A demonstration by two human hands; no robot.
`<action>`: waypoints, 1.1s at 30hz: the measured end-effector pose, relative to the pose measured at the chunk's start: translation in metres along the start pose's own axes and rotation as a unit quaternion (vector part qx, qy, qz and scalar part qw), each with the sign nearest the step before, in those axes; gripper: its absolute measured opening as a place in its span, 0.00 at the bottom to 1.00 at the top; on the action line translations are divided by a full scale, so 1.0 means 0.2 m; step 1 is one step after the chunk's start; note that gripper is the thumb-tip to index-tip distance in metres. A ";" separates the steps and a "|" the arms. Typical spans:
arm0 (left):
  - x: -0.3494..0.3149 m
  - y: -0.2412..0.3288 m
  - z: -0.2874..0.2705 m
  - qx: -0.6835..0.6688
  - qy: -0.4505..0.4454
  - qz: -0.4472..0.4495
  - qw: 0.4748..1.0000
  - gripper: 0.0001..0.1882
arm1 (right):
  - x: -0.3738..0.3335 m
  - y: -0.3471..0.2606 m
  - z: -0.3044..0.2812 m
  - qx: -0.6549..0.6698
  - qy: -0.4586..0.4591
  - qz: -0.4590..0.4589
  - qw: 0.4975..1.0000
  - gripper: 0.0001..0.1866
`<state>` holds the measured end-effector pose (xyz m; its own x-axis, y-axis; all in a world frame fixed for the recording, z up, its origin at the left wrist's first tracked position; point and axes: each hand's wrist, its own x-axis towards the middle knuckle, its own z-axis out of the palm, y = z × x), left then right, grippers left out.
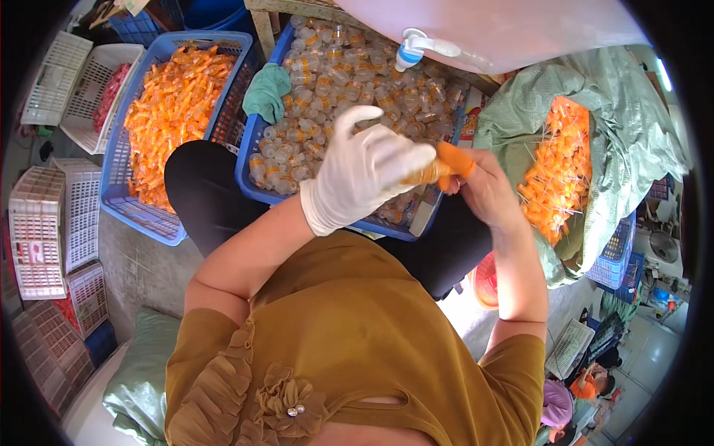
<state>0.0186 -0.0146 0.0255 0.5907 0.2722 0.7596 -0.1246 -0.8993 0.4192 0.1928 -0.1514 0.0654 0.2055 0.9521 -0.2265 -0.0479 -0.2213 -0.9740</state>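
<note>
White-gloved left hand (366, 169) gripped small orange-banded clear plastic bottle (422, 176) above blue plastic crate (244, 169) of similar bottles (321, 85); right hand's (487, 189) orange-covered fingers (456, 159) closed on bottle's end.

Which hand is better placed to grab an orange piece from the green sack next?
Probably the right hand: it's on the same side as the green sack and nearer to it. The left hand, gloved, is farther away, wrapped around a small bottle.
</note>
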 end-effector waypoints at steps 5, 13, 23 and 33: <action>-0.06 -0.01 -0.04 0.152 0.033 0.118 0.981 0.20 | -0.02 0.11 0.08 0.313 -0.108 0.090 0.939 0.17; -0.14 -0.34 -0.33 0.102 0.250 -0.212 0.939 0.25 | -0.06 0.04 -0.27 -0.051 0.158 0.023 0.986 0.21; -0.33 -0.49 0.14 0.265 -0.338 -0.184 0.884 0.08 | -0.34 0.25 -0.98 -0.734 0.311 0.150 0.585 0.18; -0.37 -0.55 0.40 0.129 -0.417 -0.390 0.811 0.21 | -0.42 0.27 -0.97 -0.555 0.428 0.001 0.713 0.13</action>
<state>0.0512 0.0372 -0.1171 0.7564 0.5634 -0.3323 0.6538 -0.6356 0.4107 0.3624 -0.2833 0.0317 0.7514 0.5788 0.3169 0.6562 -0.7060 -0.2665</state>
